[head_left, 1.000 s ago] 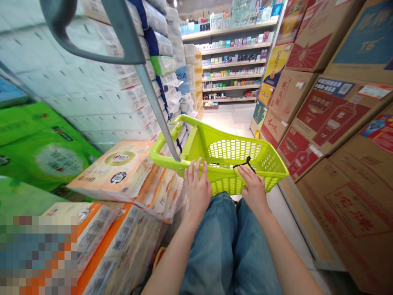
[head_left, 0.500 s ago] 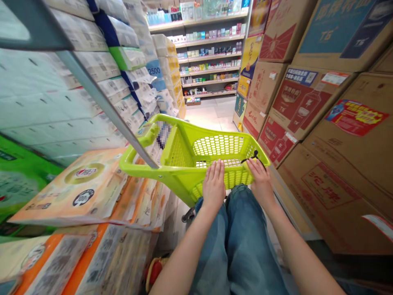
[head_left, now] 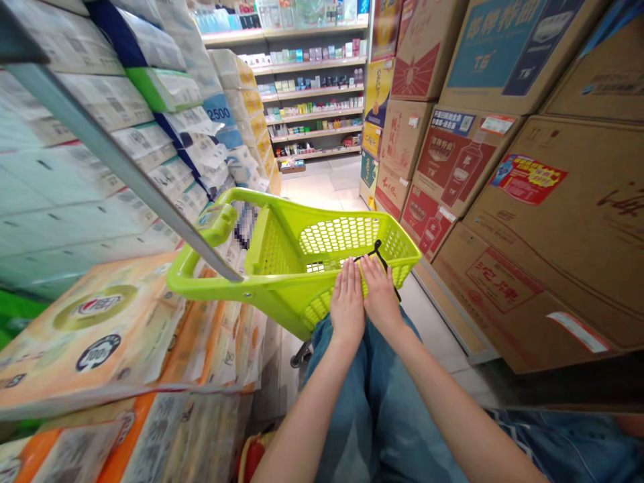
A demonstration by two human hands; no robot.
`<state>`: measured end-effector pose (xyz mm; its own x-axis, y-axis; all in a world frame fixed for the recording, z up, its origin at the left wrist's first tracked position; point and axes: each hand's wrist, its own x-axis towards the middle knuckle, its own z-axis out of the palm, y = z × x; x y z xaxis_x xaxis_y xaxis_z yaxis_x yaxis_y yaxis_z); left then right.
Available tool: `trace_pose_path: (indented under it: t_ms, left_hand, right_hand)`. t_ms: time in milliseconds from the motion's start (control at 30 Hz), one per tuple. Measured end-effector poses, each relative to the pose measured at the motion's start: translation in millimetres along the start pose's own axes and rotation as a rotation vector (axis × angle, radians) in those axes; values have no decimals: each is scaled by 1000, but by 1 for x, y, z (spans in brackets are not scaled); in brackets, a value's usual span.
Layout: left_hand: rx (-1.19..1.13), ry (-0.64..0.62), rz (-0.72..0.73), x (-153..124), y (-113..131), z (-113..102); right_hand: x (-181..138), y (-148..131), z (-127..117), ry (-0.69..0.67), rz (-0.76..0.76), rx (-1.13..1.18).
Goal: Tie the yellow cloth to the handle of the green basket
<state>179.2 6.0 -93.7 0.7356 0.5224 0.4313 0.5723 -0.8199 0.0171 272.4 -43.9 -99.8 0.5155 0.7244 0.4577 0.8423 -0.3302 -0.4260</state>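
Note:
A lime-green plastic shopping basket [head_left: 282, 261] stands on wheels just ahead of my knees in blue jeans. Its grey pull handle [head_left: 115, 161] slants up to the upper left. My left hand [head_left: 347, 302] lies flat on the basket's near rim, fingers stretched out and together. My right hand [head_left: 380, 292] rests right beside it on the same rim, fingers extended over a black cord [head_left: 378, 251] tied there. The two hands touch side by side. The basket looks empty inside.
Stacked tissue packs [head_left: 100, 322] in orange and white wrap fill the left side. Large brown cardboard cartons [head_left: 528, 221] wall the right. A tiled aisle [head_left: 327, 188] runs ahead to shelves of small goods [head_left: 312, 80].
My hands have come together on the rim; the right hand slid left to meet the left. The view has swung, so the basket sits further left.

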Motion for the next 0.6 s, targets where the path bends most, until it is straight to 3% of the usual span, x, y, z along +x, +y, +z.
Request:
trace_pose_path:
  t_ms: [133,300,467,533,600]
  left_hand:
    - [0,11,3,-1,0,1]
    - [-18,42,15,-3,0,3]
    - [-53,35,1,-3,1,1]
    - [-53,28,-2,-3,2,1]
    - [-42,25,-2,-3,2,1]
  right_hand:
    - [-2,-5,-6,-72,-85,24]
    - [-3,48,-25,-93,-157,4]
    - [5,109,-33,35,73,24]
    - [9,115,-33,56,184,-12]
    - [11,103,-29,56,237,-90]
